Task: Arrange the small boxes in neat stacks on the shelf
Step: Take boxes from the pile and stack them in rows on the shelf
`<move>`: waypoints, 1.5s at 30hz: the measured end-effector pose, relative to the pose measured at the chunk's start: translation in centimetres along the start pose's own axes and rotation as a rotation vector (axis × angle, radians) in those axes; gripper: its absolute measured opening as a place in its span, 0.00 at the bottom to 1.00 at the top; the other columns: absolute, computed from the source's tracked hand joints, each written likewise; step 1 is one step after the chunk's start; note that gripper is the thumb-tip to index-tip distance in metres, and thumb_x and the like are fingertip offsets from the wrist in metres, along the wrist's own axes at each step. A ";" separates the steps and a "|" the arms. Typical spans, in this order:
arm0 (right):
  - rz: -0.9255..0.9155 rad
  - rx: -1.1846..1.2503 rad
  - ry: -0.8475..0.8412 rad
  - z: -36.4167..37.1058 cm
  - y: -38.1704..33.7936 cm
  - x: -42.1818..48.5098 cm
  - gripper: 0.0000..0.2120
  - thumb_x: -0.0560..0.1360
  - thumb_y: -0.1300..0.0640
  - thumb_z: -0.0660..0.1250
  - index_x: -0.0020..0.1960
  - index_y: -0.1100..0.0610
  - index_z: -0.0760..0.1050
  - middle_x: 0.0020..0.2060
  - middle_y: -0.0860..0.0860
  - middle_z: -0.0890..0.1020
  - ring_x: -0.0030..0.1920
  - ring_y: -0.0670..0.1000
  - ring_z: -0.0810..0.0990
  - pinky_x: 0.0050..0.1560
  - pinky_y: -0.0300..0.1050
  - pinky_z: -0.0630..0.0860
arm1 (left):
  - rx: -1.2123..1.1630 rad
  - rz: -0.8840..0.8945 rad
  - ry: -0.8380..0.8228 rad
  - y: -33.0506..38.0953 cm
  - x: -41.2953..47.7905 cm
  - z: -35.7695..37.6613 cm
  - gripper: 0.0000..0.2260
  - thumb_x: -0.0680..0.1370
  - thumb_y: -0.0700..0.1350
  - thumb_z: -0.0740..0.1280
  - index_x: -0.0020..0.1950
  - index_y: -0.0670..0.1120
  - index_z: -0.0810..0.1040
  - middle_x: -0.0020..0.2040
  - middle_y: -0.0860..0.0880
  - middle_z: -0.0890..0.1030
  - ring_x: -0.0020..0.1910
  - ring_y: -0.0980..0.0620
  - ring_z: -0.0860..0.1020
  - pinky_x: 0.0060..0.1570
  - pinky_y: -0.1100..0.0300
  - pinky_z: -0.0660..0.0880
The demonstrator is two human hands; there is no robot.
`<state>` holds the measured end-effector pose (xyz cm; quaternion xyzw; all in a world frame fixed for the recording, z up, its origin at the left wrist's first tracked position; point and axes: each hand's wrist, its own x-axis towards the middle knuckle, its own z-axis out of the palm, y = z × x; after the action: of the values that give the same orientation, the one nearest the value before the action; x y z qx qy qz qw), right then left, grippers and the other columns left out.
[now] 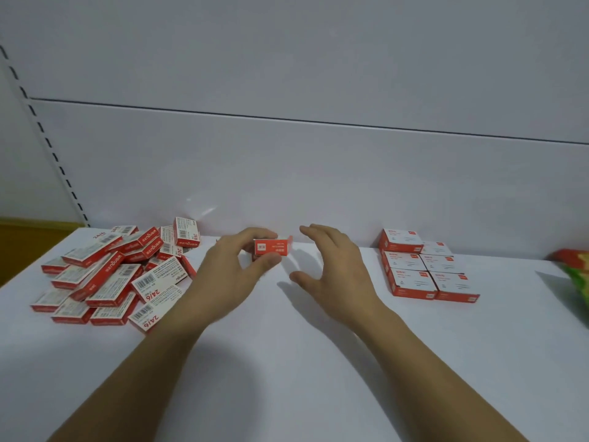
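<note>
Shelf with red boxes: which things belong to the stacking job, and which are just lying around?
Job: shelf, messy pile of boxes, neat stacks, box pinched in left hand, open right hand.
Lying about: green-and-red packet at right edge, yellow surface far left.

"24/6" on the pile's boxes
Several boxes in the loose pile of boxes (105,275) at the shelf's (287,362) left edge read "24/6" beside barcodes; print on the held box (273,247) and the stacked boxes (427,269) is illegible.
</note>
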<state>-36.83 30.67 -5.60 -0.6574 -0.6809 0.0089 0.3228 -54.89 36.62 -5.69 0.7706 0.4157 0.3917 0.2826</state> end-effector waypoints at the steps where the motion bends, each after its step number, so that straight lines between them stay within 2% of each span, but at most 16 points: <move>1: -0.006 0.007 0.012 -0.1 0.0 0.0 0.33 0.71 0.48 0.72 0.73 0.47 0.64 0.71 0.46 0.67 0.71 0.47 0.63 0.71 0.43 0.59 | -0.049 -0.009 -0.037 0.3 -0.1 0.1 0.11 0.75 0.59 0.65 0.55 0.60 0.78 0.48 0.58 0.82 0.52 0.61 0.77 0.48 0.68 0.70; 3: -0.028 0.038 0.021 -0.2 0.0 0.0 0.30 0.72 0.49 0.72 0.71 0.48 0.66 0.68 0.46 0.71 0.68 0.48 0.68 0.69 0.45 0.64 | -0.178 -0.049 -0.079 0.9 -0.3 0.7 0.14 0.75 0.60 0.61 0.55 0.57 0.78 0.41 0.54 0.83 0.45 0.57 0.81 0.41 0.70 0.72; 6: -0.031 0.145 -0.042 -0.3 -0.4 -0.2 0.26 0.74 0.52 0.70 0.70 0.48 0.68 0.61 0.45 0.77 0.58 0.44 0.75 0.61 0.42 0.72 | -0.326 -0.152 -0.089 1.1 -0.2 1.3 0.21 0.75 0.65 0.58 0.54 0.53 0.80 0.37 0.49 0.83 0.38 0.48 0.81 0.44 0.53 0.79; 8: 0.009 0.262 -0.082 -0.5 -0.6 -0.2 0.24 0.74 0.54 0.71 0.69 0.47 0.68 0.55 0.41 0.79 0.51 0.41 0.77 0.56 0.37 0.74 | -0.441 -0.228 -0.117 0.9 0.0 1.1 0.23 0.75 0.64 0.58 0.53 0.49 0.82 0.36 0.45 0.82 0.36 0.48 0.78 0.45 0.45 0.76; 10: 0.082 0.418 -0.098 -0.6 -0.8 -0.2 0.22 0.74 0.56 0.71 0.65 0.46 0.71 0.48 0.38 0.80 0.44 0.41 0.79 0.48 0.33 0.75 | -0.550 -0.290 -0.144 0.9 0.2 0.9 0.23 0.75 0.61 0.58 0.53 0.45 0.82 0.34 0.45 0.80 0.35 0.50 0.76 0.41 0.48 0.72; 12: 0.148 0.553 -0.089 -0.5 -1.0 -0.2 0.18 0.74 0.58 0.71 0.61 0.47 0.75 0.46 0.40 0.81 0.41 0.41 0.80 0.45 0.34 0.76 | -0.610 -0.318 -0.161 1.0 0.2 0.8 0.23 0.76 0.60 0.58 0.54 0.44 0.81 0.32 0.47 0.79 0.34 0.50 0.75 0.39 0.51 0.69; 15: 0.221 0.673 -0.056 -0.2 -1.0 0.0 0.13 0.74 0.59 0.69 0.56 0.47 0.78 0.47 0.43 0.83 0.44 0.47 0.82 0.49 0.45 0.79 | -0.608 -0.315 -0.183 1.0 0.0 0.8 0.24 0.75 0.60 0.60 0.55 0.42 0.80 0.32 0.48 0.78 0.36 0.51 0.76 0.43 0.50 0.70; 17: 0.263 0.735 -0.050 -0.2 -0.9 0.0 0.11 0.75 0.60 0.69 0.55 0.47 0.79 0.47 0.45 0.84 0.45 0.50 0.83 0.52 0.51 0.80 | -0.563 -0.311 -0.186 1.1 0.0 0.9 0.22 0.74 0.59 0.61 0.56 0.44 0.80 0.36 0.49 0.81 0.38 0.51 0.78 0.47 0.51 0.75; 19: 0.311 0.778 -0.058 -0.2 -1.0 0.0 0.11 0.75 0.61 0.68 0.55 0.49 0.79 0.46 0.45 0.85 0.43 0.49 0.83 0.51 0.51 0.81 | -0.541 -0.329 -0.181 1.0 0.0 0.9 0.20 0.75 0.57 0.63 0.59 0.45 0.80 0.43 0.48 0.84 0.44 0.51 0.81 0.54 0.51 0.78; 22: 0.360 0.864 -0.064 -0.2 -1.2 -0.1 0.11 0.75 0.62 0.68 0.55 0.52 0.80 0.44 0.47 0.85 0.42 0.49 0.84 0.50 0.49 0.81 | -0.623 -0.375 -0.198 1.1 0.0 0.8 0.16 0.76 0.51 0.66 0.59 0.44 0.79 0.50 0.46 0.85 0.52 0.48 0.82 0.57 0.51 0.77; 26: 0.398 1.007 -0.067 0.1 -1.7 -0.4 0.09 0.75 0.64 0.68 0.54 0.55 0.79 0.42 0.48 0.85 0.42 0.51 0.84 0.49 0.48 0.82 | -0.785 -0.399 -0.196 1.2 -0.2 0.6 0.13 0.76 0.41 0.68 0.60 0.43 0.77 0.53 0.45 0.84 0.54 0.46 0.82 0.56 0.49 0.77; 29: 0.400 0.996 -0.067 0.3 -1.9 -0.4 0.09 0.74 0.62 0.69 0.53 0.55 0.78 0.43 0.50 0.85 0.44 0.52 0.84 0.48 0.47 0.81 | -0.820 -0.387 -0.167 1.2 -0.1 0.7 0.13 0.76 0.42 0.68 0.60 0.44 0.78 0.53 0.45 0.84 0.53 0.45 0.82 0.51 0.51 0.78; 34: 0.411 0.980 -0.013 -0.1 -1.6 -0.1 0.10 0.75 0.58 0.69 0.57 0.53 0.77 0.43 0.50 0.85 0.45 0.50 0.84 0.45 0.43 0.80 | -0.714 -0.350 -0.188 1.0 0.0 0.8 0.13 0.78 0.48 0.65 0.60 0.47 0.80 0.51 0.46 0.84 0.48 0.51 0.80 0.43 0.57 0.75; 37: 0.393 0.962 -0.031 -0.5 -1.4 0.0 0.10 0.75 0.59 0.69 0.57 0.52 0.78 0.39 0.50 0.84 0.40 0.49 0.84 0.41 0.42 0.78 | -0.587 -0.283 -0.173 1.2 -0.3 1.0 0.12 0.77 0.48 0.66 0.59 0.48 0.81 0.47 0.48 0.85 0.42 0.55 0.78 0.35 0.61 0.70; 41: 0.402 0.978 -0.055 -0.6 -1.5 -0.1 0.10 0.75 0.63 0.67 0.54 0.53 0.80 0.37 0.55 0.82 0.35 0.50 0.81 0.39 0.44 0.77 | -0.595 -0.304 -0.061 1.4 -0.2 1.2 0.06 0.75 0.48 0.69 0.52 0.51 0.81 0.45 0.48 0.85 0.37 0.58 0.78 0.35 0.60 0.68; 45: 0.422 1.167 0.032 -0.6 -1.8 0.0 0.12 0.76 0.65 0.66 0.59 0.58 0.77 0.42 0.62 0.83 0.39 0.55 0.83 0.44 0.46 0.80 | -0.386 -0.173 -0.040 1.9 -0.5 1.1 0.16 0.70 0.55 0.71 0.56 0.54 0.76 0.47 0.57 0.82 0.38 0.62 0.77 0.35 0.69 0.70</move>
<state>-38.12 30.14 -4.37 -0.4930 -0.4142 0.4333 0.6306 -53.29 35.11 -5.02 0.6713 0.3917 0.4230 0.4658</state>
